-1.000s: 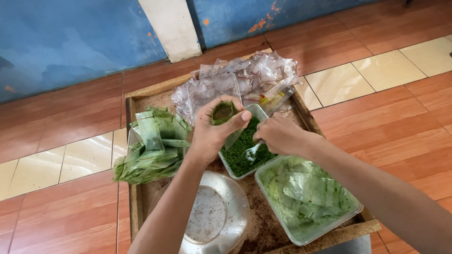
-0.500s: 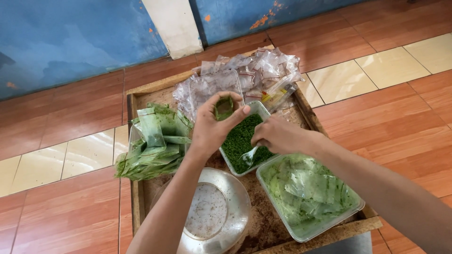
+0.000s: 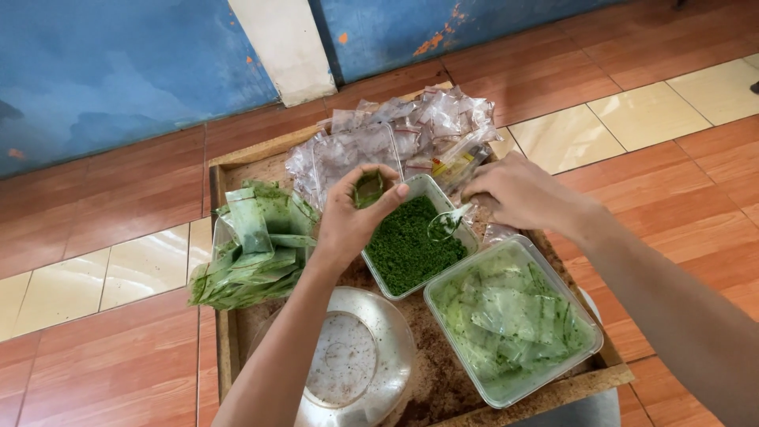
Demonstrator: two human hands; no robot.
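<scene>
My left hand (image 3: 348, 217) holds a small folded green leaf cone (image 3: 368, 188) filled with green crumbs, just left of a clear rectangular tub of green ground filling (image 3: 411, 245). My right hand (image 3: 522, 194) grips a small spoon (image 3: 444, 224) whose bowl hovers over the right side of that tub. A second clear tub (image 3: 514, 320) with cut green leaf pieces sits at the front right. Both tubs rest on a wooden tray (image 3: 229, 170).
A pile of folded green leaf strips (image 3: 253, 249) lies on the tray's left side. Crumpled clear plastic bags (image 3: 395, 138) fill the tray's back. A round metal lid (image 3: 348, 360) sits at the front. A tiled floor and a blue wall surround the tray.
My right hand has lifted the spoon out of the green filling and drawn it to the right. My left hand stays put with the leaf cone.
</scene>
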